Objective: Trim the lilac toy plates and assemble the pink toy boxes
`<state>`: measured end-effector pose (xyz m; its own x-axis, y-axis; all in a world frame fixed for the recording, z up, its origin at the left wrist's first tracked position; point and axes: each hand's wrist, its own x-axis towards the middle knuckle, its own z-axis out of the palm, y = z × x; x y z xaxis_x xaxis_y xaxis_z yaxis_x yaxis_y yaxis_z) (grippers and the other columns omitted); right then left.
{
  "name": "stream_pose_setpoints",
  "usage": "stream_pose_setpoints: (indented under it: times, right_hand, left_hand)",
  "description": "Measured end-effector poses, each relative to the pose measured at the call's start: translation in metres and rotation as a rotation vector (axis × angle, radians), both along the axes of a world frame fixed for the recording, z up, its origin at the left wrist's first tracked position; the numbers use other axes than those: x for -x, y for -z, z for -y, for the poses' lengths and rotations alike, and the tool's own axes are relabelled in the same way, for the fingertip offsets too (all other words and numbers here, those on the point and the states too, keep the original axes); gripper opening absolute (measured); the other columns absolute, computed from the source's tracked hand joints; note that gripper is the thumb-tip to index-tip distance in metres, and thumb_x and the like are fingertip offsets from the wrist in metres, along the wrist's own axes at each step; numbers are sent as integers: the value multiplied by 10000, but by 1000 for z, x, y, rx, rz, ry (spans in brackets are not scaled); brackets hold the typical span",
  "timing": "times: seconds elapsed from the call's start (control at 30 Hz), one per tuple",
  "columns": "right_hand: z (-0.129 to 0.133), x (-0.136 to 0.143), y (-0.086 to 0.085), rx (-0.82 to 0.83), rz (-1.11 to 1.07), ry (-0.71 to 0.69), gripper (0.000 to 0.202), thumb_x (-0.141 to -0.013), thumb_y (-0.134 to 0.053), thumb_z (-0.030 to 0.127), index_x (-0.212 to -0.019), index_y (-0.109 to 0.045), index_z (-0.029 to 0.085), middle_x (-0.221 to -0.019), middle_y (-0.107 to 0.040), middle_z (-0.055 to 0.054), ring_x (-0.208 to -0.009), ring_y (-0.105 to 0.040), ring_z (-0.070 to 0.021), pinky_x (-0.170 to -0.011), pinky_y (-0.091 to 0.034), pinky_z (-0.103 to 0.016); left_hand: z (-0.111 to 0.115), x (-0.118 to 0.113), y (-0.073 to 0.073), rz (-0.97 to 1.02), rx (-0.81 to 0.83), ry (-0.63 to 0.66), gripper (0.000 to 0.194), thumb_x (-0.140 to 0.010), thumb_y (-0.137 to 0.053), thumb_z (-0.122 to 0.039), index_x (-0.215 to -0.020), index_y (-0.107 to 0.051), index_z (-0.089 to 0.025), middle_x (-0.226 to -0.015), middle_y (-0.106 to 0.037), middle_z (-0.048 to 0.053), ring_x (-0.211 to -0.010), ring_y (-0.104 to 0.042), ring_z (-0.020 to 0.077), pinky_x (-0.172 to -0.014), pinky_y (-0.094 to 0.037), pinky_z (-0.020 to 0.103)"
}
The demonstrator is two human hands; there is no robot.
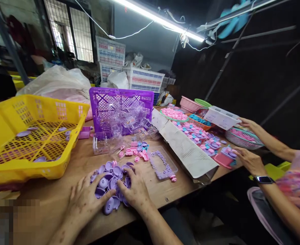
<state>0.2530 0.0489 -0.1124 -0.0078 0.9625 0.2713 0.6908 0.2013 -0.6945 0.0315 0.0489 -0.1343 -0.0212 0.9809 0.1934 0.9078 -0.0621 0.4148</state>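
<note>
Left hand (85, 197) and right hand (137, 193) curve loosely, fingers spread, around purple lids (112, 183) at seven o'clock on the table (51, 190); low, even inward pressure should prevent scattering.

Lit by a tube lamp (160, 20).
Bounded right by a dark wall (254, 78), far left by a barred window (82, 32).

No lettering, number or sign can be read.
</note>
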Motion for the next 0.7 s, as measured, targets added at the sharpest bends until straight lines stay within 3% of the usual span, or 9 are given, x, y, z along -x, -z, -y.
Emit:
stream_pose_setpoints:
  times: [0.13, 0.27, 0.43, 0.6, 0.7]
  right_hand:
    - [5, 18, 5, -38, -100, 53, 407, -932, -734, 250, -1337, -730, 218, -1365, -703, -133, -1331, -640, -332, -1178, -515, -505]
    - [5, 36, 12, -62, -208, 134, 249, -953, -650, 202, -1185, -740, 205, -1210, -738, -121, -1192, -672, -330, -1106, -535, -523]
    - [-7, 57, 15, -77, -421, 226, 145, -1029, -577, 277, -1020, -707, 213, -1063, -750, -94, -1063, -718, -288, -1009, -579, -439]
    - [-16, 79, 14, -67, -620, 209, 116, -1009, -568, 273, -983, -667, 218, -971, -766, -40, -954, -749, -235, -911, -611, -336]
    - [-20, 90, 11, -52, -681, 204, 73, -975, -599, 252, -951, -661, 223, -954, -770, -22, -939, -757, -233, -882, -614, -321]
  left_hand:
    - [8, -27, 13, 84, -132, -27, 737, -912, -596, -785, -1374, -756, -234, -1478, -640, 220, -1393, -568, 461, -1195, -456, 667]
    - [10, -49, 18, 165, -254, -73, 660, -983, -479, -737, -1296, -714, -206, -1350, -658, 223, -1325, -601, 444, -1177, -473, 654]
    - [5, -67, 3, 424, -327, -79, 573, -1017, -405, -679, -1206, -656, -200, -1267, -681, 208, -1298, -628, 420, -1166, -491, 632]
    - [9, -67, -14, 776, -196, -242, 643, -859, -566, -779, -1180, -626, -225, -1126, -713, 119, -1081, -703, 363, -1014, -592, 550]
    - [13, -62, -22, 881, -162, -305, 685, -749, -651, -795, -1131, -648, -227, -1035, -723, 71, -964, -712, 321, -934, -607, 498]
